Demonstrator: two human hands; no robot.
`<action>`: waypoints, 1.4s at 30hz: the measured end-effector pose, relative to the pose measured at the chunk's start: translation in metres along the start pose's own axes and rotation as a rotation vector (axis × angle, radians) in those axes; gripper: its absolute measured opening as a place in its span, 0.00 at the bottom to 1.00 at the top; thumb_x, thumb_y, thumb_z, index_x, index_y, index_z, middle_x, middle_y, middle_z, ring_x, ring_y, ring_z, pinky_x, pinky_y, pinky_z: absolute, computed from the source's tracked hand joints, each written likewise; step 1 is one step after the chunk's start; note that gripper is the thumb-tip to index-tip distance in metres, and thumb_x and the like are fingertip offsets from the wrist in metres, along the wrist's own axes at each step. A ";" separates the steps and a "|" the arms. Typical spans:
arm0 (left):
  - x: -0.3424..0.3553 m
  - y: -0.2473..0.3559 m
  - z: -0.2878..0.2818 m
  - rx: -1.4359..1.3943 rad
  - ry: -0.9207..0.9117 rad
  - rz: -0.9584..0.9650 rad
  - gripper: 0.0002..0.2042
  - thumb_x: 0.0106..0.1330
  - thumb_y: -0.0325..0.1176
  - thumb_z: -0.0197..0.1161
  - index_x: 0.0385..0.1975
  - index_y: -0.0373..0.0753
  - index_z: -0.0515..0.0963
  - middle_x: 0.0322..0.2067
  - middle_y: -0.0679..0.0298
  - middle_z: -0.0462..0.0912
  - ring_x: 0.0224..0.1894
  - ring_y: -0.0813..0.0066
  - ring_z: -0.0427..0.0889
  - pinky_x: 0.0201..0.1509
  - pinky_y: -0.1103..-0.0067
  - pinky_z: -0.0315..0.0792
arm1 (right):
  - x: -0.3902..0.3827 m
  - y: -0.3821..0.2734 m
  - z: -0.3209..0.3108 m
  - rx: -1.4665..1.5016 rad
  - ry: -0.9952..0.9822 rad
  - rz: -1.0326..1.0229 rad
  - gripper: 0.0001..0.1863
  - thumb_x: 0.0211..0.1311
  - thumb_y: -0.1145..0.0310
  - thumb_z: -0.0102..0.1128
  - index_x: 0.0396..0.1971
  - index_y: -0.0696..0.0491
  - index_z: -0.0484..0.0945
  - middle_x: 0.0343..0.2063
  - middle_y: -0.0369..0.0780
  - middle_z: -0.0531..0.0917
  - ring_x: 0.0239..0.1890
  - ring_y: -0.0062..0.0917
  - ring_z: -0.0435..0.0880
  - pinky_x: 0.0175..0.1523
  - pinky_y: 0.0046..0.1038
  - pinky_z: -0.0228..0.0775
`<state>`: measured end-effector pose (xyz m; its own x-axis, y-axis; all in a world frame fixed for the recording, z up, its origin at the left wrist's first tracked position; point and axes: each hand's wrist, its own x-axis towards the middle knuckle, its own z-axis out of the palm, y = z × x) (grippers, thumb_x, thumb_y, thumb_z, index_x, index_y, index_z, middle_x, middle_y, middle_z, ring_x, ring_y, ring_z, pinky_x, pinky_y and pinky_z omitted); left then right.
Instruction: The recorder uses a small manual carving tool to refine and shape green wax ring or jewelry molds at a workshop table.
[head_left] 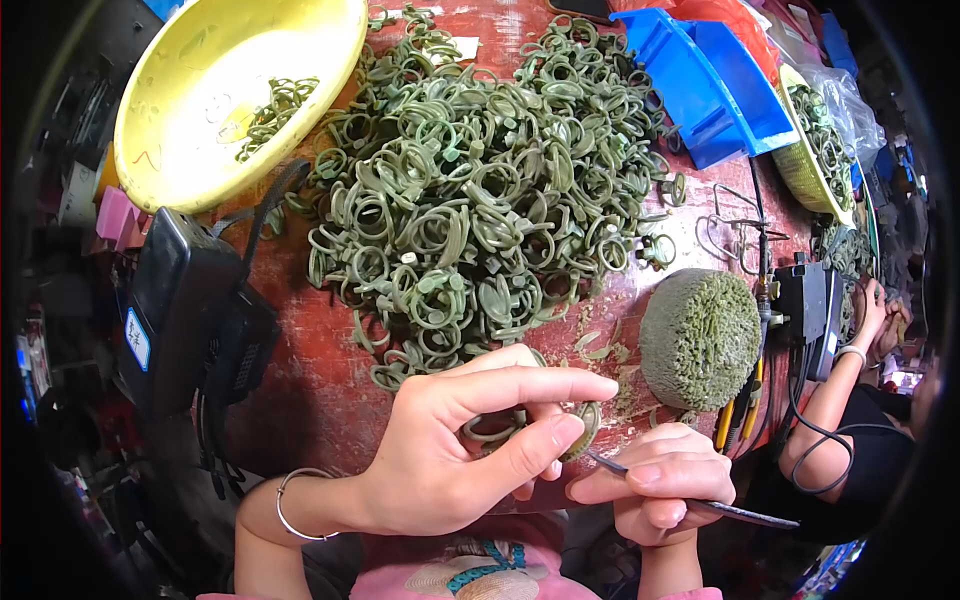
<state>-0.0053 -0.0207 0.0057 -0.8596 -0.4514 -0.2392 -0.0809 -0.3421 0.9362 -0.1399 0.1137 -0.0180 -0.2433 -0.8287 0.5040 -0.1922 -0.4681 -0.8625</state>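
My left hand [455, 445] pinches a green ring-shaped piece [586, 432] between thumb and fingers, with its forefinger stretched out above it. Other green loops show behind the fingers, partly hidden by them. My right hand [672, 485] grips a thin dark metal carving tool [752, 515] like a pen. The tool's tip meets or nearly touches the lower edge of the piece. Just beyond both hands spreads a large heap of similar green rings [470, 200]. Near my right hand stands a round grey-green block [700, 340] with a rough, crumbly face.
A yellow basin [160, 130] with some rings tilts at far left, above a black box-shaped device [165, 310]. Blue bins [705, 85] and a yellow-green basket [800, 180] stand far right. Green shavings lie on the worn red table [320, 400]. Another person's arm [830, 410] shows at right.
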 end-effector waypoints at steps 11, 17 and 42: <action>-0.001 -0.001 0.002 0.179 0.080 0.190 0.10 0.57 0.24 0.55 0.39 0.31 0.76 0.22 0.65 0.71 0.18 0.85 0.73 0.20 0.89 0.67 | -0.002 0.000 0.004 -0.125 0.095 -0.030 0.14 0.59 0.66 0.52 0.40 0.61 0.70 0.24 0.44 0.81 0.19 0.30 0.80 0.22 0.26 0.72; 0.001 -0.001 -0.001 0.210 0.058 0.221 0.10 0.56 0.25 0.57 0.37 0.32 0.78 0.22 0.64 0.73 0.21 0.83 0.71 0.24 0.87 0.65 | -0.001 -0.001 0.004 -0.060 0.088 0.044 0.15 0.60 0.64 0.51 0.38 0.61 0.71 0.24 0.44 0.81 0.20 0.29 0.80 0.22 0.26 0.71; 0.001 0.000 0.001 0.152 0.004 0.142 0.09 0.57 0.29 0.59 0.35 0.33 0.79 0.21 0.64 0.73 0.23 0.81 0.70 0.27 0.86 0.64 | -0.006 -0.002 0.010 -0.029 0.341 0.242 0.17 0.62 0.58 0.48 0.31 0.59 0.73 0.15 0.40 0.79 0.16 0.25 0.78 0.21 0.24 0.70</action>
<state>-0.0072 -0.0201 0.0060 -0.8659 -0.4895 -0.1031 -0.0346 -0.1472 0.9885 -0.1281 0.1164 -0.0196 -0.5846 -0.7626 0.2770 -0.1165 -0.2589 -0.9588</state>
